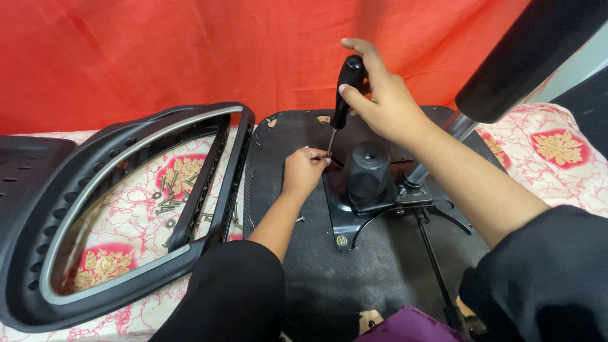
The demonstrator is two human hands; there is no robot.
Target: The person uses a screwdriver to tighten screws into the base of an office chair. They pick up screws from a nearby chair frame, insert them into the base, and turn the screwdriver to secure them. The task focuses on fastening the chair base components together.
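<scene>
A black upturned office-chair seat base (304,278) is lying on the floral bedsheet (563,164), beside a black plastic chair backrest frame (76,190); the right hand (386,101) is gripping a black-handled screwdriver (345,95) upright; the left hand (304,168) is pinching its tip at the black metal seat plate (342,218); loose metal screws (170,196) are lying inside the frame.

A red cloth backdrop (158,50) is hung across the whole upper view, its folds evenly lit. Below the backdrop, a pale bedsheet (563,158) printed with red and gold flowers is spread out. At the backdrop's right edge, a strip of pale wall (586,60) is seen.
</scene>
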